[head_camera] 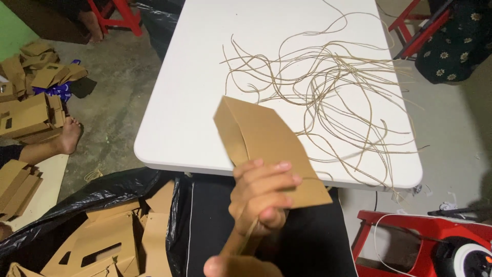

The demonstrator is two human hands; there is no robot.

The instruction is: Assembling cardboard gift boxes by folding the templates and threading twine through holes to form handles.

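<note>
My left hand (262,194) is raised over my lap and grips a flat folded brown paper bag (266,141) by its lower edge, fingers curled over the front. A thin strand of tan twine (249,233) runs from under those fingers down to my right hand (236,266). Only a small part of that hand shows at the bottom edge, so its grip is unclear. Behind the bag stands a white table (189,102) with a loose tangle of twine strands (333,87) spread over its right half.
A black plastic bag (77,205) at lower left holds several brown paper bags (102,246). More brown bags (31,102) lie on the floor at left beside another person's bare foot (66,136). A red stool (410,231) stands at lower right.
</note>
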